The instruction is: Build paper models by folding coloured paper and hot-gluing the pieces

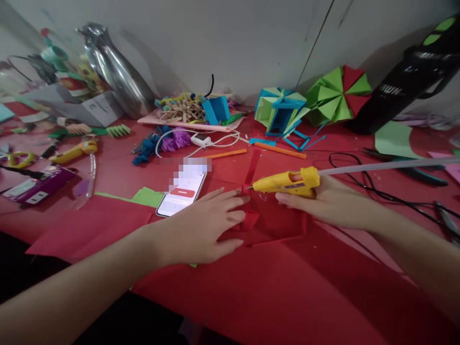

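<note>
Across the frame, a red table (223,297) hosts the action!

Left of centre, left hand (203,227) fanned out, fingers loose! Folded red paper (276,221) lies at centre, partly under those fingertips. Right of centre, right hand (334,203) grasps a yellow glue gun (283,182), its nozzle (249,187) just beside the left fingertips.

Dim, soft light leaves the wall (230,43) grey, with shadows beside the steel carafe (117,72) and black bottle (406,86), and a broad shadow on the red tabletop (223,287) at lower right. The smartphone (178,205) screen glows brightest, partly pixelated. Wide-angle distortion tilts carafe and bottle outward; the yellow hot glue gun's (280,182) lettering is blurred.
</note>
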### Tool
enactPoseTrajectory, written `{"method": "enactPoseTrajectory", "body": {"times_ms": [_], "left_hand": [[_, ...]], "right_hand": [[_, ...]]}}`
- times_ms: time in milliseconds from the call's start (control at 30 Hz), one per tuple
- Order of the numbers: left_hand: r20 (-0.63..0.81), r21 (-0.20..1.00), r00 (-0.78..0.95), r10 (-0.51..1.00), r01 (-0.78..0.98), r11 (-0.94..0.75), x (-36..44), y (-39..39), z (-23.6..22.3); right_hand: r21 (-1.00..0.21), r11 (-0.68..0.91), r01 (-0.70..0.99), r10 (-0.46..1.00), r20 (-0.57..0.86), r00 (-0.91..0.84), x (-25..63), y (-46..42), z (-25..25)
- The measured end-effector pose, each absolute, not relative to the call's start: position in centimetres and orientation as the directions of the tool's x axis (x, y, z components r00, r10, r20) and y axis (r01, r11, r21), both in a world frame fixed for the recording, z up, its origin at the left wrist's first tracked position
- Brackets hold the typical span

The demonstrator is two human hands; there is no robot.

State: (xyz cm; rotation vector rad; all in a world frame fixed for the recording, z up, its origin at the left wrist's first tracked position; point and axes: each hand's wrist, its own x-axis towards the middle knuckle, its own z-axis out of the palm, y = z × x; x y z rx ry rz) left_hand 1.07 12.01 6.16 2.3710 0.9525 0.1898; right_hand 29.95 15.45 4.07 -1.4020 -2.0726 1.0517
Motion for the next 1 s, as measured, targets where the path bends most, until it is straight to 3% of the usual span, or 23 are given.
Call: {"method": "enactPoseTrajectory", "body": {"times_ms": [767, 1000], "left_hand": [[-0.036, 0.533, 0.737, 0.674, 0.585, -0.611, 1.4, 11.8, 5.7], [-0.099, 0.360, 0.785, 0.612, 0.601, -0.713, 1.4, 11.7, 6.1]], "right_hand": [[-0.770, 0.262, 0.581, 0.899, -0.025, -0.438, 28.9, 15.8, 3.3], [-0.779, 0.297, 0.553, 0.859, -0.035, -0.511, 28.8, 15.9, 3.8]]}}
